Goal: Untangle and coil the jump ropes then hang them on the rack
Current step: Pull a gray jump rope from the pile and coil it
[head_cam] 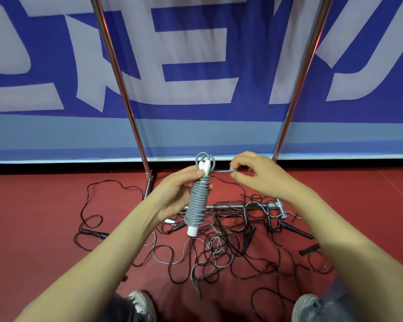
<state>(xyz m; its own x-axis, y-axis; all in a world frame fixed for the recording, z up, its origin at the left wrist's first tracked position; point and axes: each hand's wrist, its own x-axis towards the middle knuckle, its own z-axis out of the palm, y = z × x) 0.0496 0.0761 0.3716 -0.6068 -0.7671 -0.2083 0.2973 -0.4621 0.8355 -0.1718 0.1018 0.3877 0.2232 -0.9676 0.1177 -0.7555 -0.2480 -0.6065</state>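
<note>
The grey jump rope stands nearly upright in my left hand, its cord wound in tight turns around the white handles, one handle end poking out below my grip and a small loop of cord showing above it. My left grip is closed around the middle of that bundle, thumb pressing near the top. My right hand sits just beside it, fingers pinched narrow on the loose grey cord end, which runs level from the top of the bundle to my fingertips. Below both hands, on the red floor, lies a tangle of thin black ropes with several black handles scattered through it, plus a pale grey cord mixed in; the mess spreads widest under and to the right of my right grip. The metal rack rises behind my hands, its two shiny uprights leaning apart toward the top and its base bar crossing low just behind the bundle, with ropes draped over it. Between the uprights the space is open, backed by a blue banner with large pale lettering. My shoes sit at the near edge of the tangle.
</note>
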